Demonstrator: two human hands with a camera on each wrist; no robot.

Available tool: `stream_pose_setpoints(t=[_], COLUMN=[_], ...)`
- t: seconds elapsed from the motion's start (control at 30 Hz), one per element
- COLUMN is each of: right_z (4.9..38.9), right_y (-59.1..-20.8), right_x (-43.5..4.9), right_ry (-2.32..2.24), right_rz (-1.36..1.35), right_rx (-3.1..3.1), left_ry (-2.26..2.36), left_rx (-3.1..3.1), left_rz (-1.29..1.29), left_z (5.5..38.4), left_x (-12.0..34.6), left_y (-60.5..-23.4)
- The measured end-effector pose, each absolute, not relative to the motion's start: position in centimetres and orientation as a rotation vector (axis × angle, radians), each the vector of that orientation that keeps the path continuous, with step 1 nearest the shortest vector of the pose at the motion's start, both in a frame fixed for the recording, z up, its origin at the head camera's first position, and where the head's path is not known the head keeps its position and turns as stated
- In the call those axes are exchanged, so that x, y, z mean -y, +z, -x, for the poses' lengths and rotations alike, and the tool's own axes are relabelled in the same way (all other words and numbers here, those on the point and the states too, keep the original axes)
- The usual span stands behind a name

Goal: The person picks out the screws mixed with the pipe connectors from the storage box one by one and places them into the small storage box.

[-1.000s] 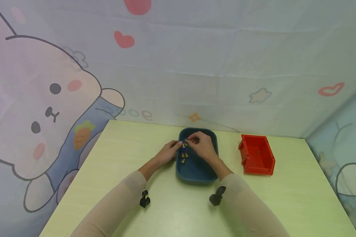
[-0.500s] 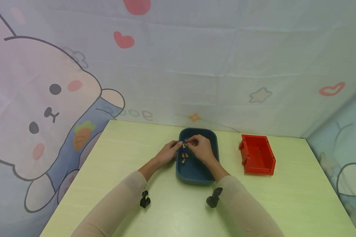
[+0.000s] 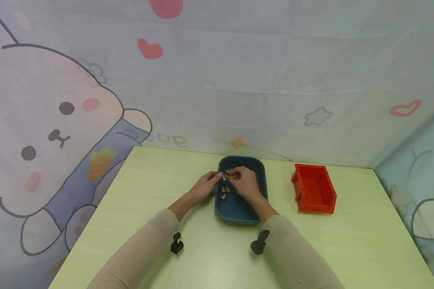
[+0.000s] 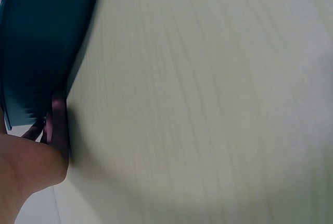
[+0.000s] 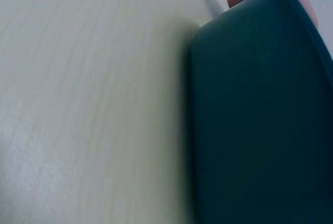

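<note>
A dark blue tray (image 3: 240, 214) stands on the table, and several small gold-and-blue pieces (image 3: 224, 189) lie along its left side. My left hand (image 3: 204, 185) grips the tray's left wall, thumb over the rim; in the left wrist view its fingers (image 4: 60, 125) rest against the outer wall. My right hand (image 3: 244, 182) reaches inside, with thumb and forefinger pinched at a small gold-coloured piece (image 3: 228, 171) near the left rim. Its exact kind is too small to tell. The right wrist view mostly shows the tray's outer side (image 5: 260, 120), with part of a hand behind the rim.
To the right of the tray stands a red open-front bin (image 3: 316, 206) with a small thin metal piece (image 3: 314, 186) inside. A printed cloth (image 3: 217, 80) hangs behind the table's back edge. The pale table (image 3: 376, 233) stretches out on both sides.
My right hand has shifted slightly down and its forearm a little left, fingertips staying near the gold pieces. The left hand keeps its hold on the tray.
</note>
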State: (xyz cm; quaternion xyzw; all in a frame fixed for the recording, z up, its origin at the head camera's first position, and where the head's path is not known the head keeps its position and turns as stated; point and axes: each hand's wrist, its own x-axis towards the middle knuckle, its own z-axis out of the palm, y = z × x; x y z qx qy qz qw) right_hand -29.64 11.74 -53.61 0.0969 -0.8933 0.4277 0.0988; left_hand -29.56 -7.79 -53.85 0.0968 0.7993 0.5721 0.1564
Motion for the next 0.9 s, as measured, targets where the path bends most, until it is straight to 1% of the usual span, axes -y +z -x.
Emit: stream_pose_setpoints(t=[0.23,0.9], right_z=[29.9,29.95], right_y=[-54.09,-53.98], right_x=[-11.69,-11.63], right_ry=[1.144,1.032], right_rz=[-0.293,-0.326], right_rx=[2.726,2.855], left_ry=[1.663,1.675], left_rx=[-2.268,-2.266], left_rz=[-0.262,-0.272], left_z=[29.59,29.48], left_x=[7.7,7.76], left_y=[-53.97,-53.59])
